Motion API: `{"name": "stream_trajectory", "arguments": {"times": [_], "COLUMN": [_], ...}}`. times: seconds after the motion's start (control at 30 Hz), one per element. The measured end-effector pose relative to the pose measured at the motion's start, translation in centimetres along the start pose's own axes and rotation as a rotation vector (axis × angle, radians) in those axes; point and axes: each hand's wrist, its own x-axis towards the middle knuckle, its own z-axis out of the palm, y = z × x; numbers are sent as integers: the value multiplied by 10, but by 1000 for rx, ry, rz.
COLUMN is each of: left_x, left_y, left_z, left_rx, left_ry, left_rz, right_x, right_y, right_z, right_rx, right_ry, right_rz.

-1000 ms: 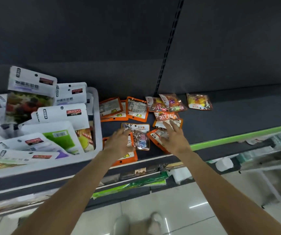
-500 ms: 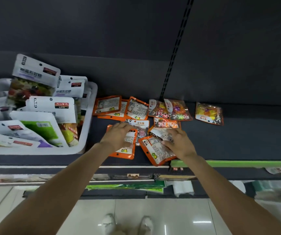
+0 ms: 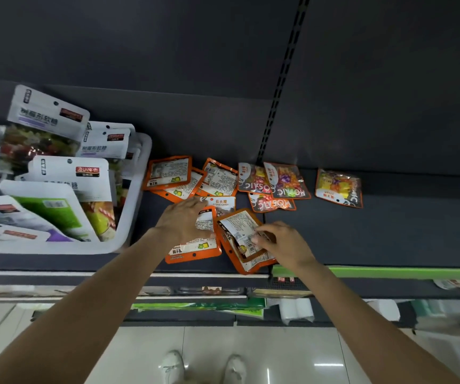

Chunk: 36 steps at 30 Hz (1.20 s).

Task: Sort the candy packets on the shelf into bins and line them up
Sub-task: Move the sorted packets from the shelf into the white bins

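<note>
Hands at the shelf front, both on orange candy packets.

Left hand (image 3: pixel 182 221) lies flat, fingers spread wide, pressing an orange-edged packet (image 3: pixel 195 246) to the dark shelf (image 3: pixel 375 234); right hand (image 3: pixel 284 243) has its grip closed on a second orange packet (image 3: pixel 241 239), fingertips pinching its label side (the packet is tilted and overhangs the shelf edge). Just behind them a stone-candy packet (image 3: pixel 221 203) peeks out. Further back lie more orange packets (image 3: pixel 168 173), three clear mosaic packets (image 3: pixel 287 180) overlapping, and one mosaic packet (image 3: pixel 338 187) apart at the right. At left a white bin (image 3: pixel 137 189) holds large white pouches (image 3: pixel 68 176).
</note>
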Motion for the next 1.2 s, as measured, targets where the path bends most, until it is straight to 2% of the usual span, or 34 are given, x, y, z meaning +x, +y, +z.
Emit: {"name": "stream_trajectory", "arguments": {"times": [0.13,0.23,0.3,0.37,0.43,0.57,0.67,0.8,0.9,1.07,1.2], "left_x": [-18,-25,-27,-27,-26,-24,-20,-3,12,18,24], "left_y": [-14,-22,-23,-22,-20,-20,-18,-12,-11,-10,-7], "left_z": [2,3,6,9,8,6,7,0,-5,-11,-14], "left_rx": [-69,-119,-144,-160,-173,-212,-290,-336,-308,-196,-112], "left_ry": [-51,-74,-43,0,29,39,73,111,43,-12,33], "left_rz": [3,2,-13,-23,-26,-34,-31,2,16,20,14], "right_x": [5,14,19,23,27,31,33,36,38,42,43], "right_y": [-13,-26,-31,-32,-32,-36,-39,-34,-28,-36,-39], "right_z": [7,10,10,6,-1,-10,-25,-52,-62,-59,-54], "right_rx": [73,37,59,182,291,300,322,199,95,43,17], "right_ry": [0,-30,-11,54,102,85,183,365,431,372,359], "right_rz": [60,93,122,141,138,100,42,9,0,-39,-55]}}
